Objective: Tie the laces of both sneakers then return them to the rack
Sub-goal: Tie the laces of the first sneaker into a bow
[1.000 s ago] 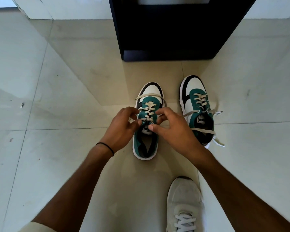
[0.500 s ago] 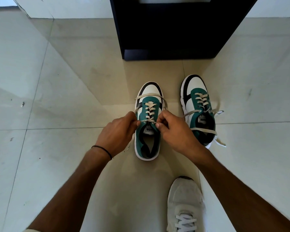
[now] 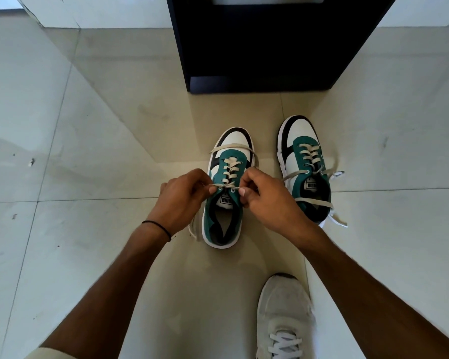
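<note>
On the tiled floor [image 3: 88,255], the left hand [image 3: 182,200] has its grip pinched shut on the left end of the lace [image 3: 224,186] of the left sneaker [image 3: 227,187]. That green, white and black shoe lies with its long axis running away from the person, toe toward the dark rack [image 3: 265,47], heel nearest. The right hand [image 3: 267,200] pinches the lace's other end, drawn taut across the top eyelets. Just beside it, the right sneaker [image 3: 306,167] points the same way, toe slightly left, laces loose.
</note>
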